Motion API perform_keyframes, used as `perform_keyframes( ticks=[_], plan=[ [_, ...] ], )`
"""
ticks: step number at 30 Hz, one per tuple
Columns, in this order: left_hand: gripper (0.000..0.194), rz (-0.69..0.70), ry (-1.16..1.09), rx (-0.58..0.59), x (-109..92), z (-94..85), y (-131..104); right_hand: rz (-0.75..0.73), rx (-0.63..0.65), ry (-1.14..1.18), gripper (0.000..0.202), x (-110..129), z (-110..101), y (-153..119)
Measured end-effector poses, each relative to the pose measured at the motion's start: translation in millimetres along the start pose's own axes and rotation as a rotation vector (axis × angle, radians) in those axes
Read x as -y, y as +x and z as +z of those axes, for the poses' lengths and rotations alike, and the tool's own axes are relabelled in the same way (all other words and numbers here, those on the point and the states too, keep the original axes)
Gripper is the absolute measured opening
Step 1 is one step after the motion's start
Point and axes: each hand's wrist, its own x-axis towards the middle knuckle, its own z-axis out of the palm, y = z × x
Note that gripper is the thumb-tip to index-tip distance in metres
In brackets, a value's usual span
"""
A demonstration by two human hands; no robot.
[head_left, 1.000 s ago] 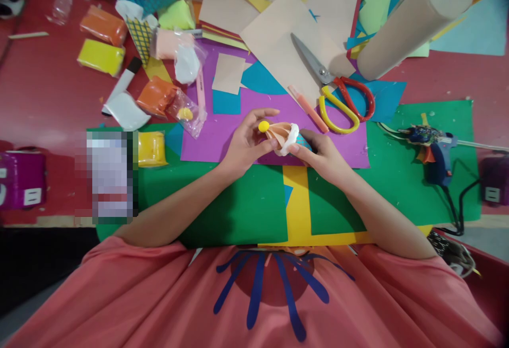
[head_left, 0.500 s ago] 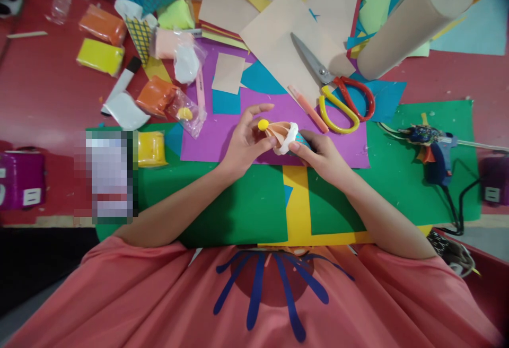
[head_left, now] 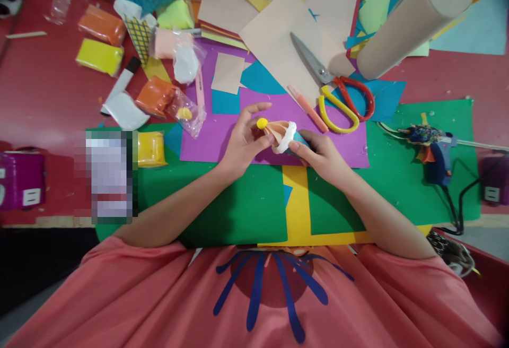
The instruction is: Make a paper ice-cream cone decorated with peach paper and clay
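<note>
A small craft ice cream cone point(head_left: 282, 135) lies tilted between my hands, above the purple sheet point(head_left: 214, 141). It has a teal patterned cone, a white fluffy rim, peach paper folds and a yellow ball at the tip. My right hand point(head_left: 318, 151) is closed round the teal cone, thumb by the white rim. With thumb and fingers curved round the peach part, my left hand point(head_left: 246, 141) touches the top; its index finger is stretched out past the yellow ball. The fingertips behind the cone are hidden.
Beyond my right hand lie scissors point(head_left: 324, 75) and a peach pen point(head_left: 308, 109). A glue gun point(head_left: 437, 151) with a cord is at the right. Clay packs point(head_left: 157, 96), more paper cones point(head_left: 139, 27) and a pixelated rectangle point(head_left: 109, 175) are leftward. A large paper tube point(head_left: 409, 24) stands top right.
The cone and my hands have shifted very slightly to the left. My grip on it looks the same, and the things around have stayed in place.
</note>
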Motion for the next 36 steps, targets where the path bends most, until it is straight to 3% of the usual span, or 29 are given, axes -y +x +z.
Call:
perform_keyframes(
  ticks=[15,20,29,36],
  plan=[
    [0.053,-0.04,0.048,-0.054,-3,-1.0,3,-0.04,0.01,0.041,0.055,0,1,0],
    [0.049,-0.08,-0.002,-0.121,-6,-0.4,4,-0.046,0.034,0.088,0.056,-1,1,0],
    [0.046,-0.11,-0.092,-0.106,-14,4.8,5,0.119,0.162,0.369,0.055,0,5,0],
    [0.04,-0.085,-0.014,-0.119,-11,4.5,3,0.182,0.18,0.412,0.055,2,5,-1]
  ],
)
